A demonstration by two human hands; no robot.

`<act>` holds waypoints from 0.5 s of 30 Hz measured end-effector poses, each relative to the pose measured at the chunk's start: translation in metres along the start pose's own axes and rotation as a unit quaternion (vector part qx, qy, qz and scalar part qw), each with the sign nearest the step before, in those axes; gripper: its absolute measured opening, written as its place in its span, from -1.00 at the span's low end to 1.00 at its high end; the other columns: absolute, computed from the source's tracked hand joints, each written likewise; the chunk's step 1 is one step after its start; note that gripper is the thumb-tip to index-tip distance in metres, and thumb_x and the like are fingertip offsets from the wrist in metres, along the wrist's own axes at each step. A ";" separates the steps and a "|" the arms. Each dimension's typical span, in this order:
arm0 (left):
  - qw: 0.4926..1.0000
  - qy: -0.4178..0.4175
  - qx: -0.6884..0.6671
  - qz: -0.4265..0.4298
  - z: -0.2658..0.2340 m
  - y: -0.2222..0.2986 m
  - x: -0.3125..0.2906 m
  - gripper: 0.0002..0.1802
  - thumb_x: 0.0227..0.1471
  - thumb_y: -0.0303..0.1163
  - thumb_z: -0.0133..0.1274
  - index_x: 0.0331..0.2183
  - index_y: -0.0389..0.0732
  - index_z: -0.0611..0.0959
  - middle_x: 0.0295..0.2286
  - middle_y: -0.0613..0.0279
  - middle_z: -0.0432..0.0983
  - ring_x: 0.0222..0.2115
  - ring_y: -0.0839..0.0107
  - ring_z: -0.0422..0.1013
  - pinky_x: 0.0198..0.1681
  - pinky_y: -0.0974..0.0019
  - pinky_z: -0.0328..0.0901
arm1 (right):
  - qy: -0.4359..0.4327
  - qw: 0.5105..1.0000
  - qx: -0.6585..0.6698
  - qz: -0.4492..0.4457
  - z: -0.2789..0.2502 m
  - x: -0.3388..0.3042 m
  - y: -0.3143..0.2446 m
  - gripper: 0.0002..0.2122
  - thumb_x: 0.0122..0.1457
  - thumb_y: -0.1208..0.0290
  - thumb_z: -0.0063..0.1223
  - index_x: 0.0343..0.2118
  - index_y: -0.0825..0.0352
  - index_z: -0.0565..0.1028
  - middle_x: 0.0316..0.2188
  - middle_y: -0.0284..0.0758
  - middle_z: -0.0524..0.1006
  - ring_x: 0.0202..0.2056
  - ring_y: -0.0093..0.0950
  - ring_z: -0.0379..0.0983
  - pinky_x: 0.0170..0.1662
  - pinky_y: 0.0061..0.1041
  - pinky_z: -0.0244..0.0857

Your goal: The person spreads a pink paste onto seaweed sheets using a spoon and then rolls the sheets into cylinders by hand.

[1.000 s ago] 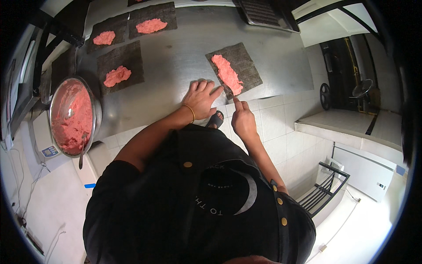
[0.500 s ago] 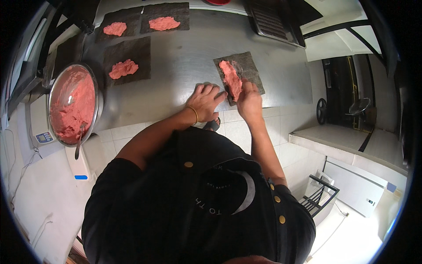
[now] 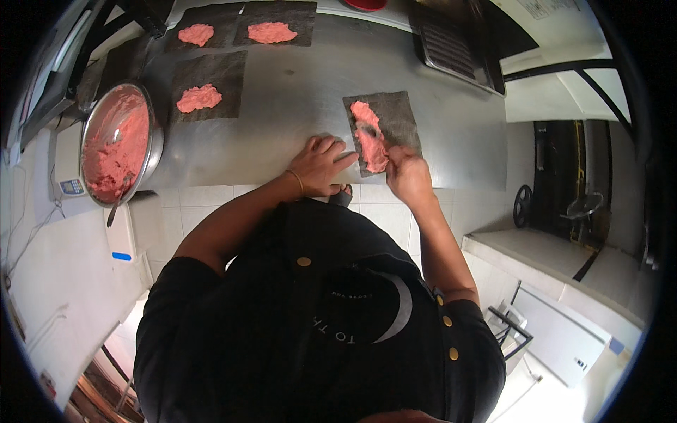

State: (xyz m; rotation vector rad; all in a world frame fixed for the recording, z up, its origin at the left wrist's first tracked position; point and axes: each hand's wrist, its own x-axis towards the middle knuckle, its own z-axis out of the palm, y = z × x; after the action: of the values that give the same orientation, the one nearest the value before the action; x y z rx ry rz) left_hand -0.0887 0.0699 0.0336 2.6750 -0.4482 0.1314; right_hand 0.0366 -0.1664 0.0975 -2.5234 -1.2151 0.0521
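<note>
A dark seaweed-like sheet lies near the front edge of the metal table, with a long strip of pink paste along its left side. My right hand, at the sheet's lower right, is closed round a spoon. The spoon's bowl rests on the upper part of the paste; its handle is mostly hidden by the paste and my fingers. My left hand lies on the table just left of the sheet, fingers apart, holding nothing, its thumb close to the sheet's edge.
Several more dark sheets with pink mounds lie at the far left. A steel bowl of pink paste, with a utensil handle over its rim, stands at the left by a scale. A ridged metal tray sits at the far right.
The spoon has shifted from beside the top of the strip onto the paste. My right hand has moved slightly toward me and right. The whole view has also shifted a little.
</note>
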 end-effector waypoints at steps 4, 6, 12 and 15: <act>0.998 -0.025 0.029 -0.039 0.003 0.012 0.001 -0.11 -0.13 0.07 0.35 0.24 0.06 0.49 0.09 0.10 0.36 0.22 0.05 0.20 0.26 -0.14 0.08 | -0.043 0.997 0.028 -0.055 -0.007 0.016 0.023 -0.67 0.09 0.52 0.14 -0.04 0.31 0.62 -0.32 -0.06 0.63 -0.31 -0.02 0.61 -0.23 -0.09 0.53; 0.998 -0.010 0.033 -0.052 0.006 0.017 0.000 -0.06 -0.18 0.02 0.37 0.26 0.06 0.48 0.11 0.03 0.35 0.24 0.00 0.19 0.29 -0.17 0.05 | 0.004 0.995 0.050 -0.090 -0.009 0.043 0.039 -0.68 0.10 0.50 0.13 -0.05 0.30 0.63 -0.32 -0.07 0.63 -0.31 -0.03 0.61 -0.23 -0.10 0.53; 0.995 -0.022 0.044 -0.089 0.010 0.023 0.000 -0.10 -0.16 0.05 0.40 0.24 0.14 0.50 0.12 0.08 0.36 0.24 0.01 0.22 0.32 -0.20 0.03 | -0.106 0.980 0.058 -0.157 -0.023 0.058 0.059 -0.59 0.16 0.57 0.04 0.09 0.19 0.60 -0.21 -0.10 0.64 -0.25 -0.03 0.61 -0.16 -0.10 0.54; 0.993 -0.046 0.042 -0.101 0.003 0.028 0.006 -0.09 -0.19 0.05 0.43 0.24 0.18 0.52 0.13 0.08 0.37 0.24 0.00 0.22 0.33 -0.19 0.02 | -0.104 0.981 -0.006 -0.161 -0.013 0.084 0.081 -0.57 0.15 0.54 0.05 0.11 0.16 0.59 -0.20 -0.15 0.66 -0.27 -0.10 0.64 -0.21 -0.14 0.56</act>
State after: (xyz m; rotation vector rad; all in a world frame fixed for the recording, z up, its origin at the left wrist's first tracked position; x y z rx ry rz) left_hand -0.0920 0.0433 0.0428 2.7993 -0.2002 -0.0331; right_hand 0.1535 -0.1524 0.0934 -2.3436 -1.6970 0.2347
